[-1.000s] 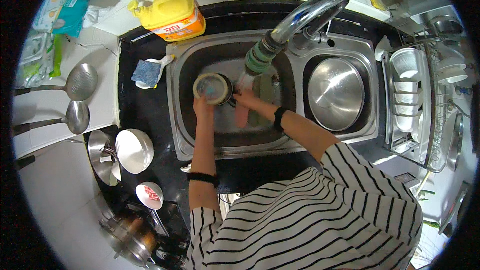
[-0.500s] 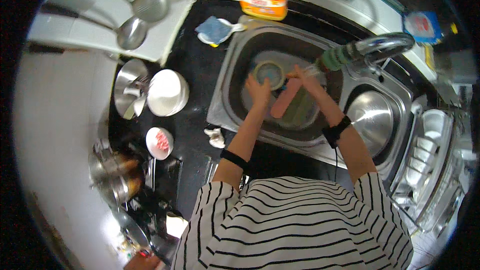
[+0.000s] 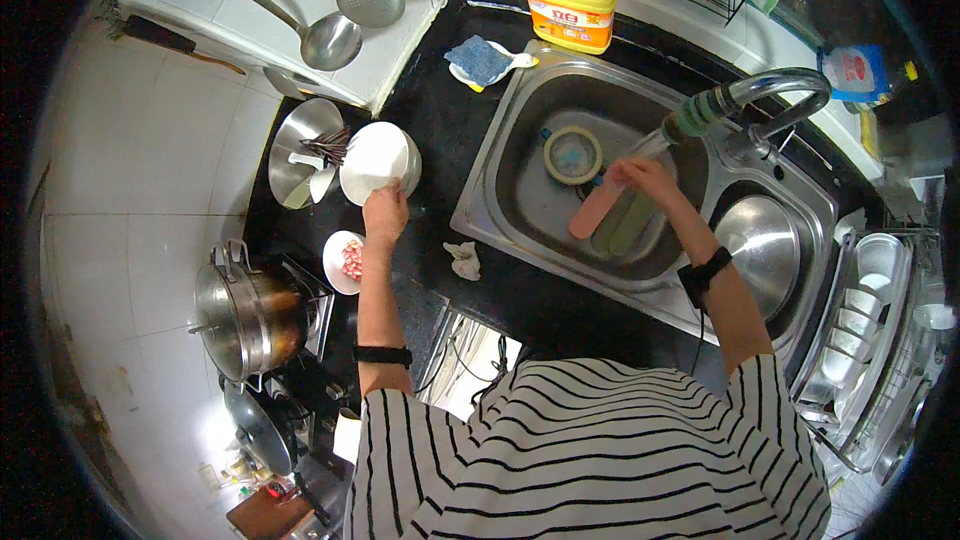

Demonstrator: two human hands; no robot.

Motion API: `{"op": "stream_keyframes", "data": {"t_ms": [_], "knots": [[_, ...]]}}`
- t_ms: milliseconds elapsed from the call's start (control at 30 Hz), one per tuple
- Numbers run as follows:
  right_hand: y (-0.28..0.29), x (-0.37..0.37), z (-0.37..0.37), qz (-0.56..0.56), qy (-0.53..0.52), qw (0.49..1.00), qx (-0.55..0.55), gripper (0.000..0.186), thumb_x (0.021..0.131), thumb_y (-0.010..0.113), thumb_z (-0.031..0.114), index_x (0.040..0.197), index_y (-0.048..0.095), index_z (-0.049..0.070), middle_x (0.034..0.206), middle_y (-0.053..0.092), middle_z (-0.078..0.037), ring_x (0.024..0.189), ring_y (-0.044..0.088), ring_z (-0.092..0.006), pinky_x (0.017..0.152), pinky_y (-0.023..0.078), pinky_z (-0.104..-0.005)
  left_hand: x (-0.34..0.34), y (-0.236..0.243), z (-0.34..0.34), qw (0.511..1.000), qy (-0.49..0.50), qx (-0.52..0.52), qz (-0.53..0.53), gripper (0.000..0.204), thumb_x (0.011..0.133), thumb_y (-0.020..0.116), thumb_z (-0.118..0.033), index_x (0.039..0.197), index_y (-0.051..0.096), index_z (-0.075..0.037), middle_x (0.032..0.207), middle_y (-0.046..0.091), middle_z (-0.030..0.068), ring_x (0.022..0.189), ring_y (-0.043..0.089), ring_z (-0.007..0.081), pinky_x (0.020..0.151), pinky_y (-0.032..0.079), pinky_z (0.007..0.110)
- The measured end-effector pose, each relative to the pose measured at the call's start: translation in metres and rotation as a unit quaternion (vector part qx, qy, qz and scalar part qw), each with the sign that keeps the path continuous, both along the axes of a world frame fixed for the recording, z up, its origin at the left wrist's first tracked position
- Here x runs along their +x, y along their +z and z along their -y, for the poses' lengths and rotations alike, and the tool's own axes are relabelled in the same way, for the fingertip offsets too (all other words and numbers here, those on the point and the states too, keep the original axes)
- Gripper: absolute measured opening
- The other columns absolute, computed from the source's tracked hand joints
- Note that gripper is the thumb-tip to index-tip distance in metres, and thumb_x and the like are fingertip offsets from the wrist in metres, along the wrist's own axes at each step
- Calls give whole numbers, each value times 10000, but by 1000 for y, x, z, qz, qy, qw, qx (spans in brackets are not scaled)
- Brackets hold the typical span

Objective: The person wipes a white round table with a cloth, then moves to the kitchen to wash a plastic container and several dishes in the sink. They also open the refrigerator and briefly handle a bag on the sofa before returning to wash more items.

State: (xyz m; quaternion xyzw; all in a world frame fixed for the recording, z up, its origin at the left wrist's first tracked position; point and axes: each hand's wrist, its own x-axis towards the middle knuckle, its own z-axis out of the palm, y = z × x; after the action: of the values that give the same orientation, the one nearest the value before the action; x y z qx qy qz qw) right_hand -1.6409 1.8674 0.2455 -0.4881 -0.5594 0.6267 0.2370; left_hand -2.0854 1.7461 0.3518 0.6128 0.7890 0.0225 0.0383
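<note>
My left hand [image 3: 386, 212] is closed at the near rim of a white bowl [image 3: 375, 155], which looks like the top one of a stack. My right hand [image 3: 645, 178] is in the sink [image 3: 488, 195] under running water from the tap [image 3: 770, 90]. Its fingers are drawn together at the upper end of a long pink bar [image 3: 597, 208], and what they grip is hidden. A long green piece [image 3: 632, 223] lies beside the bar. Left of these sits a round cream-rimmed strainer [image 3: 573, 155]. A small white bowl of pink diced pieces [image 3: 344, 262] stands by my left forearm.
A metal bowl of utensils [image 3: 290, 135] stands left of the white bowls. Beyond the sink are a yellow detergent bottle [image 3: 570, 0] and a blue sponge [image 3: 477, 60]. A crumpled tissue [image 3: 463, 260] lies on the counter. A steel pot [image 3: 250, 310] stands on the stove; a dish rack [image 3: 855, 330] is far right.
My left hand has left the strainer in the sink and moved left to the white bowl, closing on its rim. My right hand stays at the pink bar's upper end. The view has shifted.
</note>
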Motion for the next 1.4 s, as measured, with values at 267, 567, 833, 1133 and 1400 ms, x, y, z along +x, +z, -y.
{"op": "stream_keyframes", "data": {"t_ms": [267,567,833,1133,1400], "knots": [[11,-1,6,-36,-1,999,-31,298,907,522,285,954,632,12,895,646,-65,751,622,-134,694,497,-272,-1,35,15,996,-59,64,4,283,779,584,-153,1038,598,-40,788,611,226,761,592,385,689,471,460],[23,-10,19,-33,47,996,-69,444,911,465,432,1121,582,58,984,629,-26,882,595,-118,756,451,-253,98,86,20,860,-106,53,495,244,846,559,-18,1087,563,28,920,629,47,830,552,113,770,433,240],[55,-2,17,-88,-265,960,-16,470,887,481,481,958,645,46,950,620,-71,879,575,-160,774,440,-310,245,-17,-81,747,-44,40,662,170,865,574,-140,941,626,3,795,578,2,720,509,73,644,411,234],[61,36,13,95,-410,881,217,489,816,631,391,540,461,24,459,430,-93,434,391,-157,437,305,-336,368,-77,-134,892,-283,324,139,395,827,542,-209,1142,536,28,1097,580,202,1000,570,329,847,437,375],[73,30,27,171,-438,852,231,440,815,626,365,577,482,24,486,431,-138,415,395,-245,442,320,-355,382,-98,-165,827,-128,156,525,375,854,571,-263,1134,541,-14,1075,589,144,1004,570,235,845,443,359]]}}
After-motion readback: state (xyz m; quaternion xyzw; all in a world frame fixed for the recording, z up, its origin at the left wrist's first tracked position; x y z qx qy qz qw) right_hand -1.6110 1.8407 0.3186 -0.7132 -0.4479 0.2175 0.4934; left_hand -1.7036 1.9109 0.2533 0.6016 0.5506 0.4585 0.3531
